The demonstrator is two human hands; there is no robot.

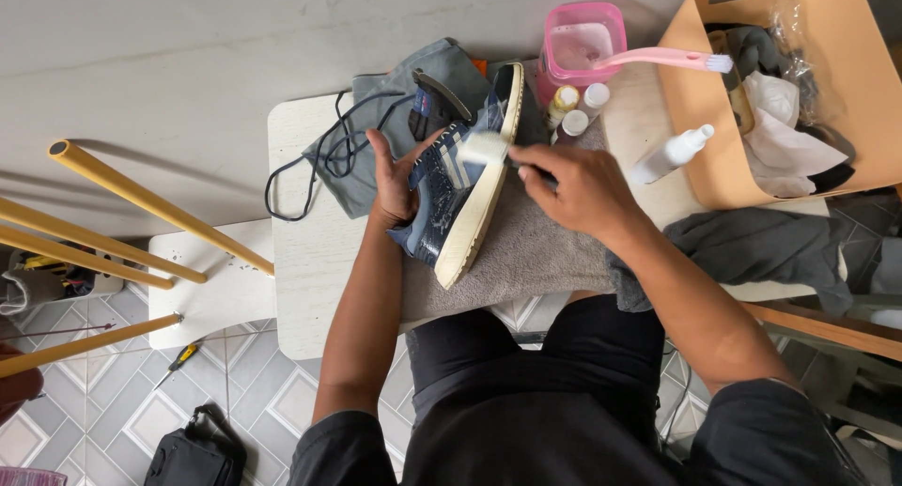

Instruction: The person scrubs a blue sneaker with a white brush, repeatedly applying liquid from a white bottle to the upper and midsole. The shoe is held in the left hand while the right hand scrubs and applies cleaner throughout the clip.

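Observation:
A dark blue sneaker (449,193) with a cream sole lies tilted on its side on a grey towel (536,251) over a small white table (310,261). My left hand (395,181) grips the sneaker's upper from the left. My right hand (573,185) holds a small brush (487,148) whose pale head presses against the side of the shoe near the sole's edge. Dark shoelaces (319,157) lie loose on a grey-blue cloth (395,101) behind the shoe.
A pink tub (583,40) with a pink toothbrush (662,60) across it stands at the back, beside small bottles (575,106) and a white spray bottle (672,153). A tan bin (714,157) of rags sits right. Yellow wooden poles (141,200) and a screwdriver (178,359) are left.

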